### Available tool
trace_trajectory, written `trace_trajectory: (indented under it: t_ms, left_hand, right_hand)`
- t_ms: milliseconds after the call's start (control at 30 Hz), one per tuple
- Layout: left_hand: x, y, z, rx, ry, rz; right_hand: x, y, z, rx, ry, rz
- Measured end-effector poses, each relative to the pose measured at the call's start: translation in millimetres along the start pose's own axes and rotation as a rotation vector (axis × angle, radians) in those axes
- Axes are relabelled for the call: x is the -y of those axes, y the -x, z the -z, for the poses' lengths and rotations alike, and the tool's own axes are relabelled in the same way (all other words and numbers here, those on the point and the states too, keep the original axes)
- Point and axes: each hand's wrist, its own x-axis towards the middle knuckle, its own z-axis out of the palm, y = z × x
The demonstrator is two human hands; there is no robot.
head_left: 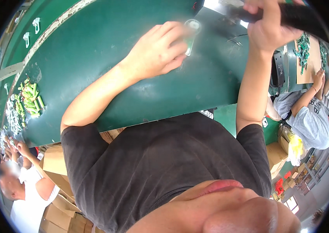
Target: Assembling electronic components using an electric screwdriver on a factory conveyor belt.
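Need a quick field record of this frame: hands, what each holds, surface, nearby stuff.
left hand: fingers pressed on a small clear plastic piece
right hand: wrapped around a black tool handle, raised above the table
surface: green table
nearby: pile of green parts at the table's left end
others: co-workers at both sides; cardboard boxes below

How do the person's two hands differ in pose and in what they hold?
The left hand lies low on the green table, fingers pressing a small clear plastic piece. The right hand is raised above the table, closed around a black tool handle. Both are bare and reach forward.
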Motion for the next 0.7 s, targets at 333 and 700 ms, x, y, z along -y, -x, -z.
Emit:
trace_trajectory:
  t_ms: [333, 700]
  left_hand:
    - [18.2, 0.7, -3.3, 0.084, 0.156, 0.06]
    - [20.0, 3.7, -5.6, 0.076, 0.144, 0.06]
  right_hand:
    - [12.7, 43.9, -13.6, 0.134, -0.287, -0.365]
    - [-4.8, 68.5, -22.5, 0.181, -0.259, -0.361]
